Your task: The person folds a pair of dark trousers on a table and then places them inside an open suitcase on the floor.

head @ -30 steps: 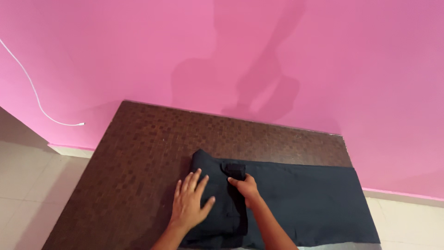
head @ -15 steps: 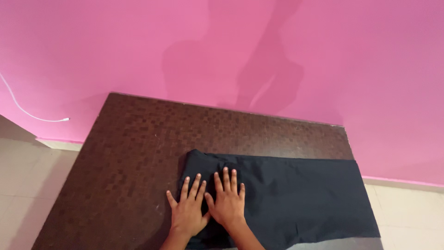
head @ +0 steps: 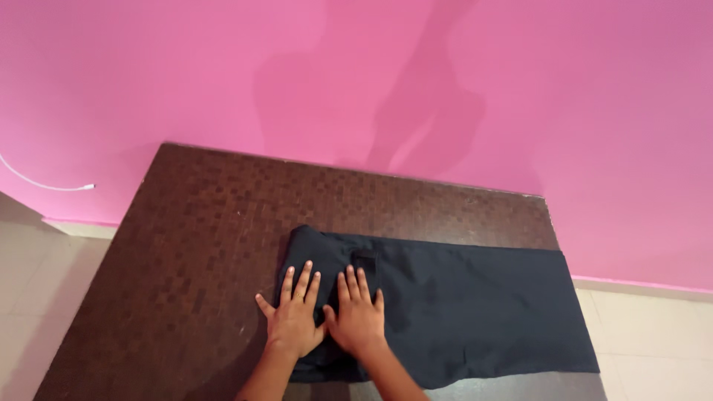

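A dark navy garment (head: 475, 304) lies folded flat across the right half of a brown checker-patterned table (head: 215, 215). Both palms press on its left end. My left hand (head: 291, 315) lies flat with fingers spread, partly on the cloth's left edge and partly over the table. Beside it, touching it, my right hand (head: 356, 313) lies flat on the cloth just below a small dark belt loop (head: 364, 260). Neither hand grips anything.
A pink wall (head: 520, 96) rises directly behind the table's far edge. A white cable (head: 44, 184) hangs along the wall at the left. Pale floor tiles (head: 44, 260) show on the left and at the lower right. The garment's right end overhangs the table's right edge.
My right hand let go of the belt loop it pinched and went flat on the cloth beside my left hand. Both hands now press side by side; the view shifted slightly.
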